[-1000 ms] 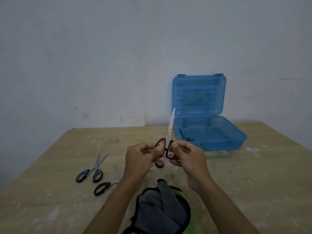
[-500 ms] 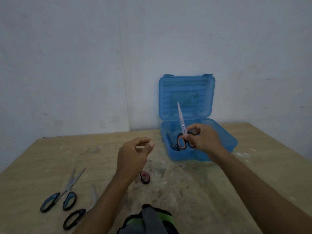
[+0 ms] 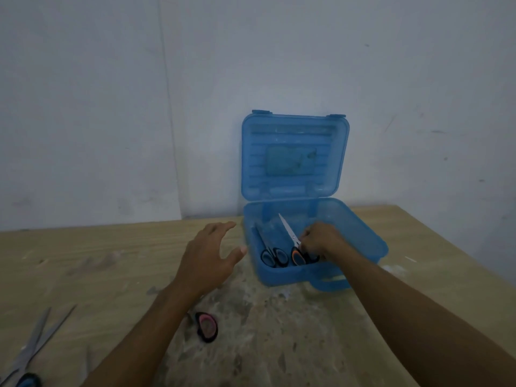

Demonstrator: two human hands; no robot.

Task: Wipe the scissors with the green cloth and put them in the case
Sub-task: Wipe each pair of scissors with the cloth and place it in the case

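1. Inside the blue case (image 3: pixel 363 233), the orange-handled scissors (image 3: pixel 293 247) are held by the right hand (image 3: pixel 321 241), whose fingers are curled round the handle end; the blade points away and up toward the raised lid (image 3: pixel 296 155).
2. Just left of them in the same tray, a pair of black-handled scissors (image 3: pixel 272 254) is seen lying with its handles toward the near wall and its blades pointing away.
3. The left hand (image 3: pixel 208 258) is held above the wooden table (image 3: pixel 83 261) just left of the case, fingers spread and fairly straight, with nothing gripped.
4. The case is set at the far side of the table against the pale wall (image 3: pixel 111 107), its lid stood upright and its carry handle turned toward the viewer.
5. A small pink-and-black object (image 3: pixel 207 326), perhaps the handle of another pair of scissors, is seen on the table beside the left forearm; the picture is too blurred for it to be told surely.
6. Blue-handled scissors (image 3: pixel 26 356) are seen at the lower left corner of the table, blades pointing away, partly cut off by the edge of the view.
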